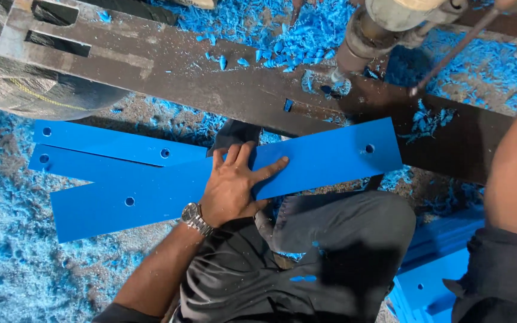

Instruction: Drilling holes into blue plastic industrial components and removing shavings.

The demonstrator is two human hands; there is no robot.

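My left hand [234, 188] lies flat with fingers spread on a long blue plastic strip [330, 158], pressing on it; a metal watch sits on the wrist. The strip has a small hole near each end and lies slanted over two more blue strips [100, 142] at the left. Its right end rests on a dark metal machine bed [210, 78]. A drill spindle [360, 42] hangs over the bed, above and apart from the strip. My right forearm [516, 161] runs up the right edge; the hand itself is cut off at the top corner.
Blue shavings [19, 257] cover the floor and part of the bed. A thin lever rod [450, 54] slants down beside the spindle. My knee in grey trousers [342, 239] is under the strip. Further blue pieces [432, 281] are stacked at the lower right.
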